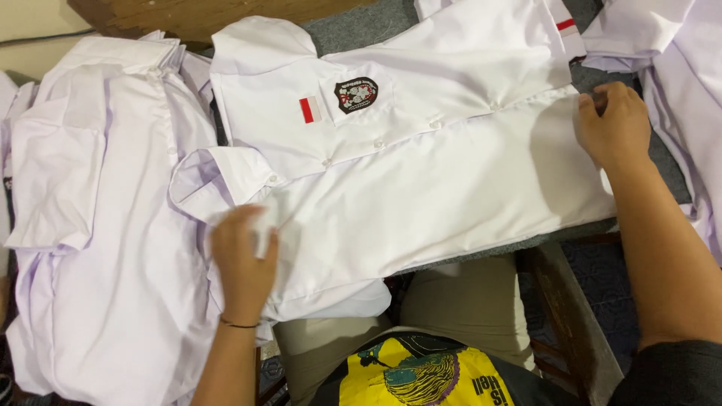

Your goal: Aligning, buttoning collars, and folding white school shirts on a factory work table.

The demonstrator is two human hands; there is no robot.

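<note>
A white short-sleeved shirt lies buttoned and face up across the grey surface, with a dark round badge and a small red-and-white patch on its chest. My left hand grips the fabric at the shoulder beside the collar. My right hand holds the shirt's bottom hem at the right.
A pile of white shirts lies at the left. More white garments sit at the upper right. A grey mat covers the surface. My lap with beige trousers and a yellow printed top is below.
</note>
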